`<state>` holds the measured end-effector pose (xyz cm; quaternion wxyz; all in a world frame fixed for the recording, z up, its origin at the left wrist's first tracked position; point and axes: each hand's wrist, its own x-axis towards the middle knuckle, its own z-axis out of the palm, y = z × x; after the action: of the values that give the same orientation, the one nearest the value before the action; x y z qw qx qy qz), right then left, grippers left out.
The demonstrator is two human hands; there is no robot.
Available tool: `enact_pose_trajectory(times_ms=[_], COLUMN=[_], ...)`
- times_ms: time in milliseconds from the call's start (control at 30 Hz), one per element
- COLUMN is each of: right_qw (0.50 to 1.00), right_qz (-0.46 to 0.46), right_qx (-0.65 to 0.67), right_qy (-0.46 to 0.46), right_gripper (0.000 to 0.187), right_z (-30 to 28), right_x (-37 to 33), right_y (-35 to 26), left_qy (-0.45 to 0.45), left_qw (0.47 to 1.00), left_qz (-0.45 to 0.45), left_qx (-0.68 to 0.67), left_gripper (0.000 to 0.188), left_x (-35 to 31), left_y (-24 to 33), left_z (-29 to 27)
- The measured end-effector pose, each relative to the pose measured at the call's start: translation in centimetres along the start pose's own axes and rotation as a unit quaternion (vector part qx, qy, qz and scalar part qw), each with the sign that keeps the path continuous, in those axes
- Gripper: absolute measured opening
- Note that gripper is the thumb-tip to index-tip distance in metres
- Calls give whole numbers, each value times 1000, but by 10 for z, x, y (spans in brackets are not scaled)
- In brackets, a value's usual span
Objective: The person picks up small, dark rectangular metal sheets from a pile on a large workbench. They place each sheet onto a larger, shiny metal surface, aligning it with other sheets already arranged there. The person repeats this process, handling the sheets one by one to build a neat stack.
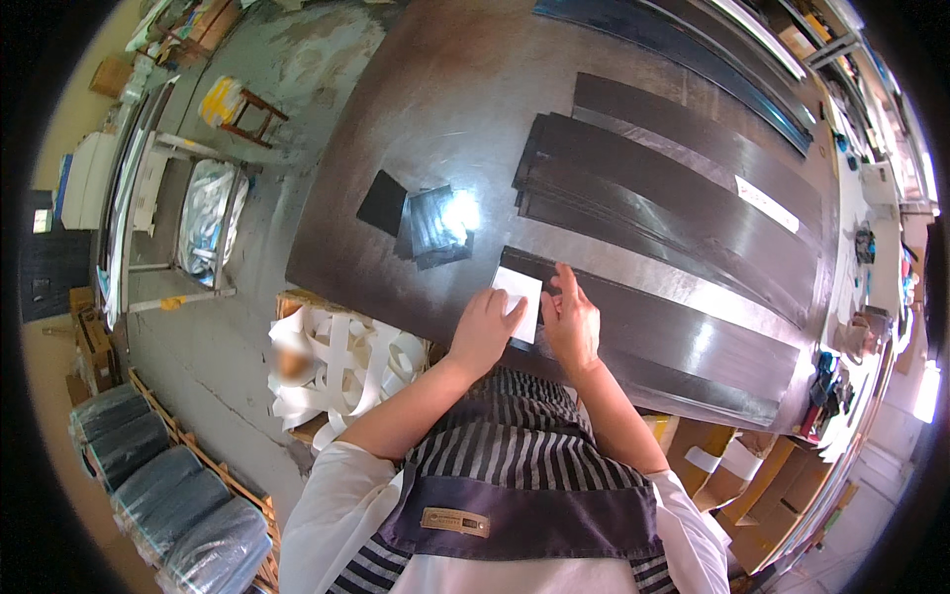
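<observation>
At the far left, wrapped dark bundles (pixel 163 480) sit in a row on the floor beside wooden slats (pixel 193 441). Above them in the view stands a metal rack (pixel 148 267) with a clear-wrapped pack (pixel 210 213) in it, and to its right is a wooden stool (pixel 255 119) with a yellow seat. Nearer the person, loose white strips (pixel 396 366) are heaped in a box next to the corner of the brown bench (pixel 356 139).

On the left part of the bench lies a single black square (pixel 381 203); just right of it is an uneven stack of dark squares (pixel 430 228), partly washed out by a bright glare. Next comes the left hand (pixel 483 332), its fingers and thumb on the left side of a white card (pixel 522 287); whether they grip it or only press it, I cannot tell. The card lies over the left end of a long dark strip (pixel 683 322) near the front edge of the bench. At the card's right side, the right hand (pixel 572 322) is loose, its fingers spread, with nothing seen in its grasp.

Further right, more dark strips (pixel 643 178) lie overlapping behind the near one, with a narrow white label (pixel 767 203) on top. Cardboard boxes (pixel 782 480) stand below the bench's right front, and crowded shelves (pixel 866 198) line the right side.
</observation>
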<state>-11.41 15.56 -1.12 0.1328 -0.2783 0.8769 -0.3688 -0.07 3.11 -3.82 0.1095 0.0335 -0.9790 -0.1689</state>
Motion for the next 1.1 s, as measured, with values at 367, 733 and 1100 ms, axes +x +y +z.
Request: enact_pose_trajectory(times_ms=[367,733,1100], right_qw=[995,957,969], right_qz=[-33,61,82], right_qx=[-93,-281,-228], right_qy=[26,-38,-39], right_gripper=[29,66,58], right_z=[-41,-69,-73], right_x=[39,76,78], right_y=[79,140,133], left_qy=[39,50,173], left_qw=[953,951,862], left_qz=[-156,-298,-256], left_qx=[-258,-70,-403], left_gripper=[36,49,22], left_x=[61,188,231], left_y=[-17,-71,-46], left_z=[6,78,21])
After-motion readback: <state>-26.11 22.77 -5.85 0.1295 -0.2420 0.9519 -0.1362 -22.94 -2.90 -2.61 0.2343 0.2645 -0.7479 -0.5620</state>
